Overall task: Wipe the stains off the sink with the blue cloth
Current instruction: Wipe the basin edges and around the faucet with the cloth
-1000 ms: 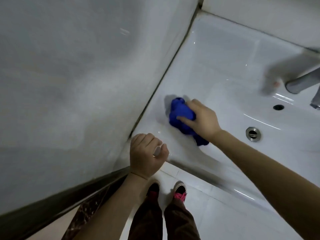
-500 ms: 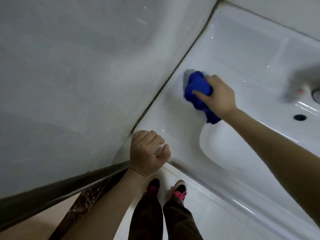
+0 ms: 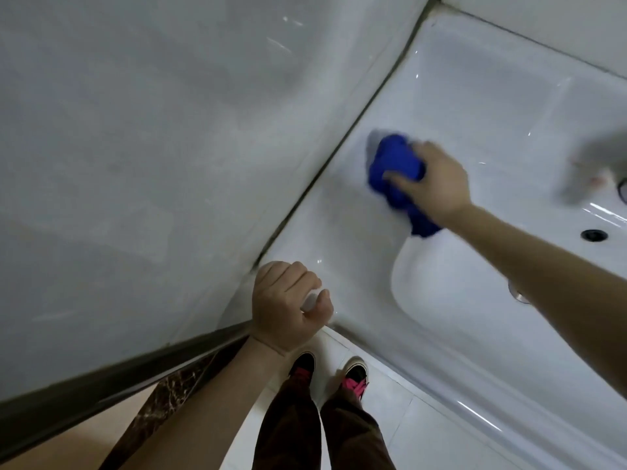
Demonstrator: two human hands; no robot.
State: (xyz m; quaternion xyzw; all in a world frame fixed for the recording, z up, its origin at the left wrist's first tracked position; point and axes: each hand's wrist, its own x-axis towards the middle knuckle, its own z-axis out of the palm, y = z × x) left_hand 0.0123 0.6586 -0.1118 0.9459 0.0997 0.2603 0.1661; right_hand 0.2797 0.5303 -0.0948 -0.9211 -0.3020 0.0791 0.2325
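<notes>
While mid-wipe, blue cloth (image 3: 393,164) bunched in grip of right hand (image 3: 437,188), pressed on sink ledge (image 3: 458,106) beside wall (image 3: 169,164). Left hand (image 3: 288,307) curled round small white object (image 3: 310,299). Next: firm pressure, sweep toward basin (image 3: 458,300).

Right hand (image 3: 437,181) presses blue cloth (image 3: 395,167) on sink (image 3: 475,106).

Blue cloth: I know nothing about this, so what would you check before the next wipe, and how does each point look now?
1. Right hand grips the blue cloth: ok.
2. Cloth lies on the sink, on its flat rim near the wall joint: ok.
3. Left hand is apart from the cloth, at the sink's near corner: ok.
4. Left hand holds a small white object securely: cannot tell what it is; grip looks ok.
5. Stains left on the rim: cannot tell, none are plainly visible.
</notes>
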